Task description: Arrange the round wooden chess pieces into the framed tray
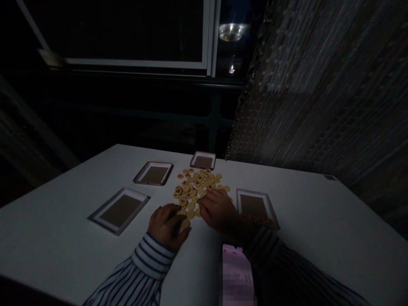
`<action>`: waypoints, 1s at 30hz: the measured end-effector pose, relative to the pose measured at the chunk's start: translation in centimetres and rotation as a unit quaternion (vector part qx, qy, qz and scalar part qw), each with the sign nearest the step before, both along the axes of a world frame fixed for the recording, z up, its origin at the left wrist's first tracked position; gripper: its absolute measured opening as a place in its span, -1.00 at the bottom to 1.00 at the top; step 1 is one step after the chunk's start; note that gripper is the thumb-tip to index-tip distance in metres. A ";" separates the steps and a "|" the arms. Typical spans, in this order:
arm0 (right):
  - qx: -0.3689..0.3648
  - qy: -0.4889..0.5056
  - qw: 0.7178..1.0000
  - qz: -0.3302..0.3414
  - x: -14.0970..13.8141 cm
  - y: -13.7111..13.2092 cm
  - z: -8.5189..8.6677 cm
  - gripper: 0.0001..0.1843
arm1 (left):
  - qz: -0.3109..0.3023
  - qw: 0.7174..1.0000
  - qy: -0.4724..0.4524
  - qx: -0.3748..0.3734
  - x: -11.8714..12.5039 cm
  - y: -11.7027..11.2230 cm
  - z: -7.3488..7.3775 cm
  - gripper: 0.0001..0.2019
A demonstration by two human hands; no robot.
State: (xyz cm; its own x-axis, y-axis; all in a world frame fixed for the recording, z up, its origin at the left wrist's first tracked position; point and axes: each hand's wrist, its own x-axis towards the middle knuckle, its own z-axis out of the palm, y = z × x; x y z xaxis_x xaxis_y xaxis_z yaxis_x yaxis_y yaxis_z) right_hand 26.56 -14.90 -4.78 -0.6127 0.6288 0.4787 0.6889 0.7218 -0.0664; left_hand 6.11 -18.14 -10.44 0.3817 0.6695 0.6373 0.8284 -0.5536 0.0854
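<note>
A loose heap of round wooden Chinese chess pieces (193,187) covers the middle of the white table, some showing red or black characters and others plain side up. At the heap's near left edge is my left hand (165,223), its thumb and fingers apart around a plain piece (185,223) on the table. My right hand (218,208) reaches over the heap's near right side. Its fingers are curled together, the tips among the pieces; what they hold, if anything, is hidden. Right of it sits a shallow tray (238,199) with several red-marked pieces (261,220) along its near side.
More shallow trays stand around the heap: one at near left (99,212), one at far left (139,175) and one at the back (192,161). A lit phone (236,263) lies near my right forearm. A bead curtain (318,93) hangs behind the table (57,212).
</note>
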 end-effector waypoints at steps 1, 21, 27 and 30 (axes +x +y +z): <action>-0.001 -0.003 1.000 0.001 0.0 0.0 -0.1 -0.83 | -0.002 1.000 0.007 0.000 -0.1 0.0 0.0 -0.76; -0.001 -0.001 1.000 0.019 -0.1 -0.1 -0.2 -0.81 | -0.031 0.996 -0.082 -0.005 0.8 -0.4 1.3 -0.79; -0.001 0.005 1.000 0.028 -0.2 -0.2 0.0 -0.80 | -0.025 0.974 -0.220 -0.049 0.7 -0.6 1.2 -0.75; 0.001 0.010 0.999 0.036 -0.3 -0.3 0.1 -0.80 | -0.020 0.960 -0.267 -0.086 0.8 -0.8 1.0 -0.73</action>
State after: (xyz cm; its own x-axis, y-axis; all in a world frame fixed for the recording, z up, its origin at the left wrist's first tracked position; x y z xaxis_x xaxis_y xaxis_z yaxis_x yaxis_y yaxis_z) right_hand 26.29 -15.20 -4.71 -0.6467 0.5822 0.4928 0.6338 0.7696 -0.0774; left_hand 6.87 -18.90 -9.39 0.0598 0.7742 0.6301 0.6198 -0.5236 0.5845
